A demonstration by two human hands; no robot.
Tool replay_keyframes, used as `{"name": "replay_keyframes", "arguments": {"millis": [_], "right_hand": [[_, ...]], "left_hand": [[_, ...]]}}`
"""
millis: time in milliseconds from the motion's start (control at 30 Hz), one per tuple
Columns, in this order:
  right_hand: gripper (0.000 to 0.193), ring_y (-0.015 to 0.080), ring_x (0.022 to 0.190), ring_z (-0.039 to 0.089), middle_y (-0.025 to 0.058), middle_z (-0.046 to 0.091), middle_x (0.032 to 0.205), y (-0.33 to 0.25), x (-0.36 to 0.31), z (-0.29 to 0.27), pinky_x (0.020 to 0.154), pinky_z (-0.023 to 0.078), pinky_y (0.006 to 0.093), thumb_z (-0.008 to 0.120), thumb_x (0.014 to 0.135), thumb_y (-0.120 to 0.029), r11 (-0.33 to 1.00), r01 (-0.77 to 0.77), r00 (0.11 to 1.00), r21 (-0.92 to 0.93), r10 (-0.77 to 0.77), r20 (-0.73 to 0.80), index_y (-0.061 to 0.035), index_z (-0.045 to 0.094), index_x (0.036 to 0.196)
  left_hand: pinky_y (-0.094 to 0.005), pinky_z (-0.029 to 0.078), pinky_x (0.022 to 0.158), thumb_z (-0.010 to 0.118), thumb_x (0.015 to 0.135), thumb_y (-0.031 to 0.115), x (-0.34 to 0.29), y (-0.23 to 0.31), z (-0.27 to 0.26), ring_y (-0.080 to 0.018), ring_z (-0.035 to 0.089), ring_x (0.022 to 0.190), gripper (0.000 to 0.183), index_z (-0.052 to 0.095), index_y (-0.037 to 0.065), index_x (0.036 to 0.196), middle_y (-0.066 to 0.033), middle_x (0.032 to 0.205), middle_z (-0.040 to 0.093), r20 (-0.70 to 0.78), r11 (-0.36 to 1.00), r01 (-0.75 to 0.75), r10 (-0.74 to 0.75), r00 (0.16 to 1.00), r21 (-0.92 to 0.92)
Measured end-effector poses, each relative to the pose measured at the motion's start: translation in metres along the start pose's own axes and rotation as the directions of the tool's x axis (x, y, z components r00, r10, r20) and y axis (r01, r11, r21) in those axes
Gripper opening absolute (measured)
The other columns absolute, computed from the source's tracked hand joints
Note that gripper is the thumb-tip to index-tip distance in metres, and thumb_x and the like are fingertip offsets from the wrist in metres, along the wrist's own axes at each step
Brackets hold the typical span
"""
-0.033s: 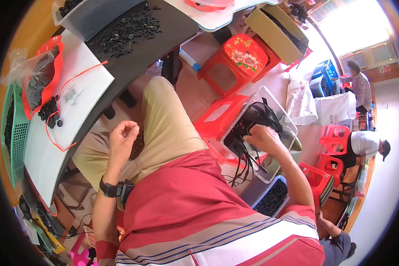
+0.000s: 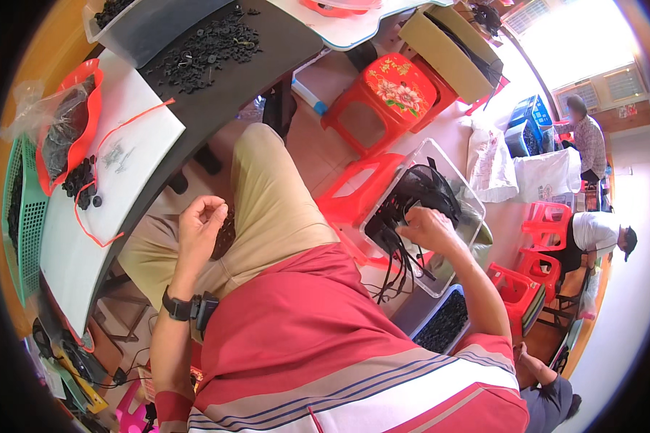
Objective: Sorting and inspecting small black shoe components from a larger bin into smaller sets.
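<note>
Right hand (image 2: 427, 229) curled at the black mesh bundle (image 2: 432, 186), grip I can't tell | bundle floppy, sheer, lying toward the clear bin's (image 2: 461, 177) far corner, thin straps (image 2: 391, 268) trailing across its near edge | left hand (image 2: 202, 220) pinched narrow, contents unclear

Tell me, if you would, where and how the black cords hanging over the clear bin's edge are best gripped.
Probably pinch the black cords as a bunch just above the rim of the clear bin, coming from the person's side: they overhang that edge, sit closer together there, and their ends splay below.
</note>
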State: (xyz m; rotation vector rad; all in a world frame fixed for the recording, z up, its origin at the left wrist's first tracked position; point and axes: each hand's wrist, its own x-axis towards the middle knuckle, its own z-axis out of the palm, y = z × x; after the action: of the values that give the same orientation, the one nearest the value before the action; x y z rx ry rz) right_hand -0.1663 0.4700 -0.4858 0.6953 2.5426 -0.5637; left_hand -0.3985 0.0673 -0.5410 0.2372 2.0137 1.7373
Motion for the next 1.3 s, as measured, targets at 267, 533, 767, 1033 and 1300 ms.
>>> {"name": "replay_keyframes", "arguments": {"millis": [267, 533, 767, 1033, 1300], "right_hand": [[0.033, 0.0387, 0.105, 0.064, 0.0179, 0.066, 0.104, 0.03, 0.003, 0.023, 0.089, 0.051, 0.0479, 0.064, 0.079, -0.007, 0.994, 0.105, 0.994, 0.031, -0.104, -0.031, -0.0047, 0.066, 0.111], [0.031, 0.0395, 0.098, 0.068, 0.0209, 0.07, 0.098, 0.042, 0.008, 0.036, 0.086, 0.053, 0.0478, 0.067, 0.082, -0.012, 0.986, 0.07, 0.994, 0.151, -0.057, -0.09, -0.0028, 0.065, 0.111], [0.04, 0.0413, 0.097, 0.068, 0.0163, 0.061, 0.129, 0.044, 0.024, 0.017, 0.083, 0.054, 0.0502, 0.07, 0.09, -0.027, 0.999, -0.037, 0.873, 0.013, 0.038, -0.486, -0.0056, 0.061, 0.123], [0.033, 0.0409, 0.098, 0.069, 0.0186, 0.067, 0.118, 0.06, 0.066, 0.024, 0.083, 0.054, 0.0515, 0.065, 0.093, -0.029, 0.994, -0.043, 0.943, -0.096, 0.009, -0.333, -0.0071, 0.069, 0.118], [0.025, 0.0392, 0.094, 0.07, 0.0188, 0.073, 0.095, 0.087, 0.063, 0.018, 0.082, 0.054, 0.0491, 0.064, 0.092, -0.027, 0.999, -0.032, 0.932, -0.017, 0.023, -0.362, -0.0047, 0.073, 0.098]], "left_hand": [[-0.0215, 0.047, 0.073, 0.07, 0.097, 0.012, 0.008, 0.004, 0.006, -0.0042, 0.057, 0.08, 0.012, 0.065, 0.001, 0.101, 0.0023, 0.089, 0.064, 0.047, 0.998, -0.005, 0.002, 0.999, 0.066], [-0.0217, 0.047, 0.073, 0.07, 0.097, 0.013, 0.008, 0.013, 0.015, -0.0044, 0.058, 0.08, 0.013, 0.065, 0.001, 0.101, 0.003, 0.088, 0.064, 0.101, 0.992, 0.016, -0.028, 0.994, 0.123], [-0.0216, 0.047, 0.074, 0.069, 0.097, 0.012, 0.013, 0.017, 0.024, -0.0041, 0.058, 0.081, 0.012, 0.065, 0.001, 0.102, 0.0026, 0.089, 0.065, 0.134, 0.991, 0.017, -0.035, 0.99, 0.135], [-0.0215, 0.047, 0.072, 0.069, 0.097, 0.011, 0.016, 0.022, 0.035, -0.0032, 0.057, 0.078, 0.011, 0.065, 0.001, 0.1, 0.0033, 0.085, 0.064, 0.178, 0.987, 0.026, -0.055, 0.982, 0.159], [-0.0215, 0.046, 0.07, 0.068, 0.097, 0.012, 0.016, 0.024, 0.041, -0.0031, 0.056, 0.077, 0.012, 0.065, 0.0, 0.099, 0.003, 0.084, 0.064, 0.173, 0.987, 0.026, -0.054, 0.984, 0.158]]}}
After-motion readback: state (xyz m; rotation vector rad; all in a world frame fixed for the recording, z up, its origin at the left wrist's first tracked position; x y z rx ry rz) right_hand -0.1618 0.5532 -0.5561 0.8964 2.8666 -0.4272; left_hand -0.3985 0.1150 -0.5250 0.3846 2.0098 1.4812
